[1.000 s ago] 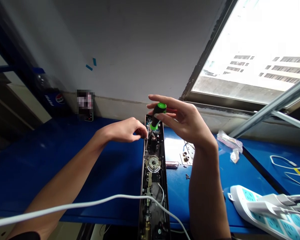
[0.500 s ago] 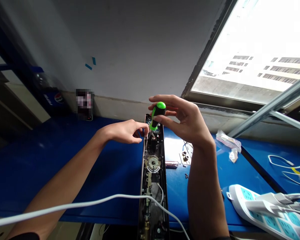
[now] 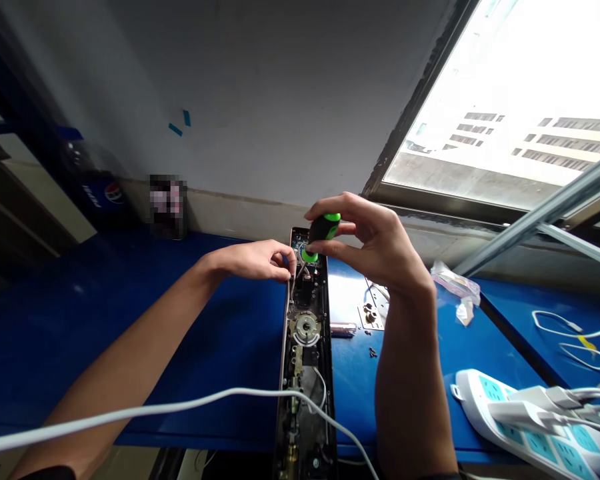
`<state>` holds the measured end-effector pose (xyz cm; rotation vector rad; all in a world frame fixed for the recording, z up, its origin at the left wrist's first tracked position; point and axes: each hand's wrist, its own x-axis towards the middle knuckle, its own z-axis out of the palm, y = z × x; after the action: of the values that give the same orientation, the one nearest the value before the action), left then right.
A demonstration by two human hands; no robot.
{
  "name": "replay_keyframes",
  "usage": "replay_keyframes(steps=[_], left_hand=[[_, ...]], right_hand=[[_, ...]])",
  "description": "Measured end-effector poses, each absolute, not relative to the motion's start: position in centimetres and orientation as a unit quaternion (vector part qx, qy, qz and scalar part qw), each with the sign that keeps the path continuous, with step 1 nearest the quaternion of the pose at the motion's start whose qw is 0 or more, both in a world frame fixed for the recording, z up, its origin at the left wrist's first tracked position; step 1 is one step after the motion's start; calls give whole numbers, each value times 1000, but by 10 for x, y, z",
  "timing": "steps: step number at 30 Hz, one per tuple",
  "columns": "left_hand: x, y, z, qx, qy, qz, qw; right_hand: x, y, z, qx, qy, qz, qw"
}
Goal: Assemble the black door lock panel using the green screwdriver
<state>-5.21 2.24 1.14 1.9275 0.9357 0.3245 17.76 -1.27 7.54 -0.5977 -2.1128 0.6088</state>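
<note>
The person's right hand point(image 3: 375, 243) holds a screwdriver with a black and green handle point(image 3: 325, 228), thumb and fingers closed around the handle in a pinching grip. The green-collared lower end of the screwdriver sits directly over the upper end of the electronic door lock point(image 3: 306, 353); its tip is hidden, so contact with the circuit board point(image 3: 300, 248) cannot be confirmed. The left hand point(image 3: 250, 261) is at the lock's upper edge, fingers curled and fingertips beside the thin wires point(image 3: 293, 283); whether they grip a wire cannot be determined. The lock lies lengthwise on the blue workbench point(image 3: 80, 347) with its back open, exposing the board, wires and a round spindle mechanism point(image 3: 305, 328). A white cable point(image 3: 130, 410) runs across the lock's lower part. To the right of the lock lie a metal plate point(image 3: 371, 317), a small silver cylinder point(image 3: 343, 329) and loose screws point(image 3: 373, 352). Further right are a plastic bag point(image 3: 455, 283) and a white power strip point(image 3: 473, 400) with plugs inserted. A Pepsi bottle point(image 3: 105, 193) stands at the far left, against the wall.
</note>
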Motion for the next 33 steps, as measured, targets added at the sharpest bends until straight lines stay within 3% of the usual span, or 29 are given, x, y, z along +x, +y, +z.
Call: replay_keyframes(steps=[10,22,29,33], left_hand=[[-53,26,2,768,355,129,518],[-49,21,8,764,396,124,494],[-50,24,8,804,371,123,448],[-57,17,21,823,418,108,369]], right_hand=[[176,-20,79,-228,-846,305,374],[172,-22,80,-253,-854,238,387],[206,-21,84,-267,-808,253,461],[238,-31,92,-245,-758,196,572]])
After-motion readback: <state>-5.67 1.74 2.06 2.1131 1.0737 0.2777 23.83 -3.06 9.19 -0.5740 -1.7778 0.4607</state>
